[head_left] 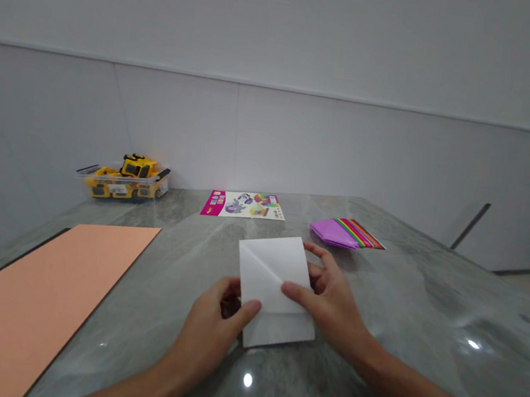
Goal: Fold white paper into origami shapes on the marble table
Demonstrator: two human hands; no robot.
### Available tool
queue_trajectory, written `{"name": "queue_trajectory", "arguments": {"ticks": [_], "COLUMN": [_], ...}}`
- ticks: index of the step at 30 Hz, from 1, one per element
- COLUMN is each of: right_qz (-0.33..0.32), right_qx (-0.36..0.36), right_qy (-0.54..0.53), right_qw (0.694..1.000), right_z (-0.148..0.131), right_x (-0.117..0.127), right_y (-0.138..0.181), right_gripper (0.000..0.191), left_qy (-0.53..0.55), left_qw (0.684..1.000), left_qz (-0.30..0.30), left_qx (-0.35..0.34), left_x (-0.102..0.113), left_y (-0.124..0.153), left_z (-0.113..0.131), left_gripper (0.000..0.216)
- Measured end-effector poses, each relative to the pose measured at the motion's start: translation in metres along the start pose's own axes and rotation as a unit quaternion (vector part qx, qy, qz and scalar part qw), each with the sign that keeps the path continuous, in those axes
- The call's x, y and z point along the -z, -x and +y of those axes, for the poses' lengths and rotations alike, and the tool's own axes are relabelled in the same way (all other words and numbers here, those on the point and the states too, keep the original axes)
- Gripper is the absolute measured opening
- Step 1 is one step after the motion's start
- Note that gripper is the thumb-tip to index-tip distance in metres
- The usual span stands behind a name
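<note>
A folded white sheet of paper is held between my hands, tilted up above the grey table. Creases run across it, one diagonal near the top and one level line near its lower part. My left hand grips the lower left edge, thumb on the front and fingers behind. On the right side my right hand pinches the paper, its thumb pressed on the front face and its other fingers at the edge and partly hidden behind.
A large orange sheet lies at the left on the grey marbled table. At the back are a clear tub of yellow toy vehicles, a printed booklet and a fan of coloured paper. A white wall stands behind.
</note>
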State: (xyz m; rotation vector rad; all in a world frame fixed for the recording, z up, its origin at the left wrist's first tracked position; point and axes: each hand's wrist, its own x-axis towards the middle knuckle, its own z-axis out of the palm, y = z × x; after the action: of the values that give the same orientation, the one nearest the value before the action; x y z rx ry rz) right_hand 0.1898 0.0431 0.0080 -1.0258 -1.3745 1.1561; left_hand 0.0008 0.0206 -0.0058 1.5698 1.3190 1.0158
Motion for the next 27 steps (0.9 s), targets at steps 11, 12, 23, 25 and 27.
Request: {"name": "queue_trajectory", "arguments": {"ticks": [11, 12, 23, 25, 27], "right_qz": [-0.124, -0.124, -0.138, -0.137, -0.135], "right_qx": [-0.121, -0.126, -0.122, -0.124, -0.123], "right_qy": [0.053, 0.049, 0.042, 0.037, 0.038], "right_qw": [0.983, 0.983, 0.982, 0.982, 0.982], "right_z": [0.011, 0.012, 0.018, 0.018, 0.018], "right_x": [0.002, 0.002, -0.011, -0.013, -0.013], "right_y": [-0.005, -0.004, 0.007, 0.007, 0.007], "right_gripper": [0.051, 0.052, 0.048, 0.048, 0.049], "left_qy": [0.125, 0.136, 0.326, 0.344, 0.366], "left_qw": [0.992, 0.991, 0.942, 0.935, 0.926], "left_qz": [-0.001, -0.001, 0.072, 0.077, 0.079], "left_qx": [0.004, 0.015, 0.035, 0.047, 0.055], "left_x": [0.002, 0.002, 0.011, 0.012, 0.012], "left_y": [-0.001, -0.002, -0.018, -0.018, -0.017], "left_z": [0.000, -0.001, 0.006, 0.008, 0.012], "left_gripper": [0.032, 0.032, 0.030, 0.027, 0.025]}}
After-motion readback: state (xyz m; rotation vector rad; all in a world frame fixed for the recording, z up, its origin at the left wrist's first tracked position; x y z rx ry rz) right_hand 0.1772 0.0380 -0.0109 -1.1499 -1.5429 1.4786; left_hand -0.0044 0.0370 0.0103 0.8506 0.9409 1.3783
